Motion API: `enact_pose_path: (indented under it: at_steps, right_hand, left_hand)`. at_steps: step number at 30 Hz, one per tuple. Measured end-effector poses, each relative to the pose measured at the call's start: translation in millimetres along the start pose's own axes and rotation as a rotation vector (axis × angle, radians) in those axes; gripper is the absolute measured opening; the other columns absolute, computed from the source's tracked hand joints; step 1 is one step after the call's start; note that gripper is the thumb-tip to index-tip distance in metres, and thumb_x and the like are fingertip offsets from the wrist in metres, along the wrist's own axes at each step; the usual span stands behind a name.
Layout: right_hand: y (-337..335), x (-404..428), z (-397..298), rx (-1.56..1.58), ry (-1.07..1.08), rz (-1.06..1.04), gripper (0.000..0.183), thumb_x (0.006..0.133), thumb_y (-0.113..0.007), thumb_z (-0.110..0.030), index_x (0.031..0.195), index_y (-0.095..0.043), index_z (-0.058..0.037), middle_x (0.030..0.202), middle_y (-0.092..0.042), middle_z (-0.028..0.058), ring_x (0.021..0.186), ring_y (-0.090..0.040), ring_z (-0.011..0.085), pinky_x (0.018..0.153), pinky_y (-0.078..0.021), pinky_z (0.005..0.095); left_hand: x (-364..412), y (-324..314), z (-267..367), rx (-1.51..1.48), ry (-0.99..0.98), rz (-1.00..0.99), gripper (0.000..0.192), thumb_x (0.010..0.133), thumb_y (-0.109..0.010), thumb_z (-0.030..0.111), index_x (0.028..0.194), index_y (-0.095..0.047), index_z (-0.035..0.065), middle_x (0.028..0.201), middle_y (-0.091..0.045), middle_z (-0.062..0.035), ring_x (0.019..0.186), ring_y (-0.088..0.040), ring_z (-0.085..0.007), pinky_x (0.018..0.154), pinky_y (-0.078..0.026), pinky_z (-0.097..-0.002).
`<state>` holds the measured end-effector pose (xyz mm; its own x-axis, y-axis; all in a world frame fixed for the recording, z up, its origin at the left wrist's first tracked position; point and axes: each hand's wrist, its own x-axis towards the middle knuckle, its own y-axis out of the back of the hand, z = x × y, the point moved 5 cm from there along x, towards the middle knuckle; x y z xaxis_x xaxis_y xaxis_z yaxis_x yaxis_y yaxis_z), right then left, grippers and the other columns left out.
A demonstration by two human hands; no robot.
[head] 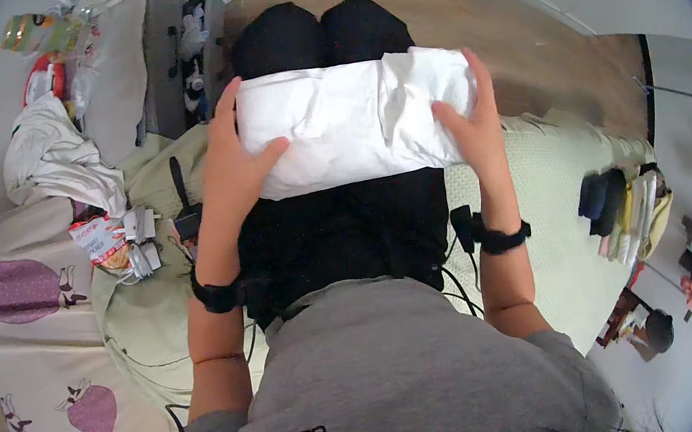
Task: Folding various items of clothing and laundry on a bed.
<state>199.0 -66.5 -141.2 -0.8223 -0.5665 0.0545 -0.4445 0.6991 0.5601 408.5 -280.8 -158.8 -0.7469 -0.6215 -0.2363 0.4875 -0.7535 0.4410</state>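
Observation:
A folded white cloth [340, 124], long and roughly rectangular, lies across my lap over black trousers [347, 222]. My left hand [235, 155] grips its left end, thumb on top and fingers around the outer edge. At the other end, my right hand [474, 112] holds it the same way, with the thumb pressing on a creased, bunched part. The fabric's underside is hidden. Each of my wrists wears a black strap.
I sit on a bed with a pale green cover [548, 187]. To the left are a crumpled white garment [54, 147], a snack packet [101, 240], white chargers [138, 225] and an open drawer [212, 42]. Folded clothes [627, 213] are stacked at right. Black cables run beside my hips.

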Motion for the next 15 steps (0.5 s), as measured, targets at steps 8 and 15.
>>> enact_pose_path:
  at_steps: [8, 15]
  right_hand:
    - [-78, -1, -124, -0.481, 0.564, -0.068, 0.067, 0.063, -0.06, 0.0, 0.123, -0.049, -0.0265, 0.109, -0.051, 0.0158, 0.085, -0.056, 0.0308, 0.068, -0.0449, 0.039]
    - [-118, -48, -105, -0.089, 0.494, -0.48, 0.064, 0.068, -0.06, -0.004, 0.128, -0.042, -0.0137, 0.121, -0.045, 0.0152, 0.1, -0.051, 0.0297, 0.079, -0.0392, 0.0386]
  left_hand:
    - [17, -31, 27, -0.382, -0.272, 0.211, 0.073, 0.071, -0.059, 0.002, 0.134, -0.022, 0.0048, 0.131, -0.035, -0.017, 0.124, -0.033, -0.027, 0.102, -0.027, -0.0358]
    - [-18, 7, -8, -0.444, -0.055, 0.039, 0.073, 0.079, -0.062, 0.012, 0.138, -0.019, 0.0102, 0.123, -0.045, -0.0157, 0.111, -0.047, -0.0232, 0.097, -0.034, -0.034]
